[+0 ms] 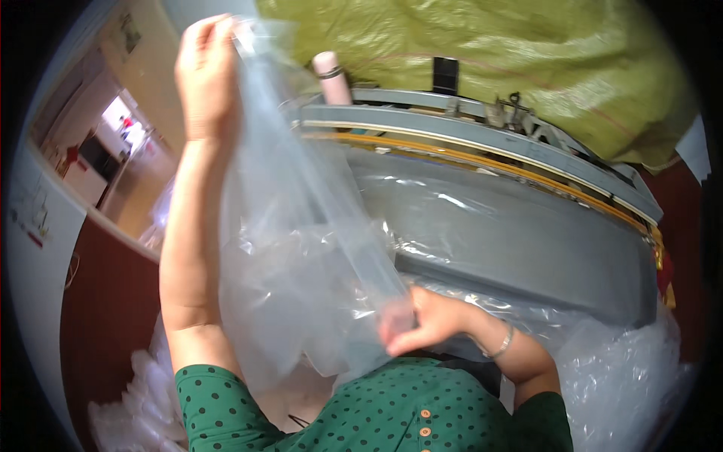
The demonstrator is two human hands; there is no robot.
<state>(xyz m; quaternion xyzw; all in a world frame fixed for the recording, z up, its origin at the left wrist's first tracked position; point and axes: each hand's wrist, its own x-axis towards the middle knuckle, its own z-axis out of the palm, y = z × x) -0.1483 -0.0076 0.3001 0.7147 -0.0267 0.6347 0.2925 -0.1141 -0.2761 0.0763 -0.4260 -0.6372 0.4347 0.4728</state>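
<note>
A large clear plastic bag or sheet (290, 248) hangs stretched slantwise between my two hands. My left hand (208, 71) is raised high at the upper left, its fingers closed on the top corner of the plastic. Lower down, in front of my body, my right hand (429, 320) grips the other end of the long folded edge; some of its fingers show blurred through the film. The loose part of the plastic falls in folds below, to the left of a grey machine bed (512, 226).
Behind the bed runs a metal machine rail (482, 132) with an orange strip. A pink bottle (331, 79) stands at its left end. Yellow-green sheeting (542, 60) covers the back. Clear plastic heaps lie at the right (617, 377) and lower left (143, 399). A doorway opens at left.
</note>
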